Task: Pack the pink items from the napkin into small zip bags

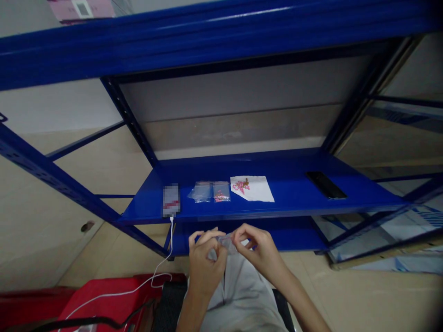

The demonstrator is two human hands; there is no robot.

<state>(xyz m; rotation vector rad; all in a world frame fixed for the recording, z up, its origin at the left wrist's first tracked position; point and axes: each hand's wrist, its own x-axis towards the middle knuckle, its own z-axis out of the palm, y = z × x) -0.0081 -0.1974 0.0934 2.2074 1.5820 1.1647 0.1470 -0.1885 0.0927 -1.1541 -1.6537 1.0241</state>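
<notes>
While left hand (206, 259) and right hand (259, 243) pinch a clear bag (230, 245), the shelf edge (259, 214) lies ahead.

Small see-through plastic baggie (230, 246), thin, kinda crinkly, midair between left hand (206, 257) and right hand (260, 243), pinched near upper edge. Too blurry from here to tell if anything's inside.

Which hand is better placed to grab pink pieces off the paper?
Probably the right hand: it's nearer the white paper and pink pieces. The left hand is farther left. Both hold a clear plastic bag.
</notes>
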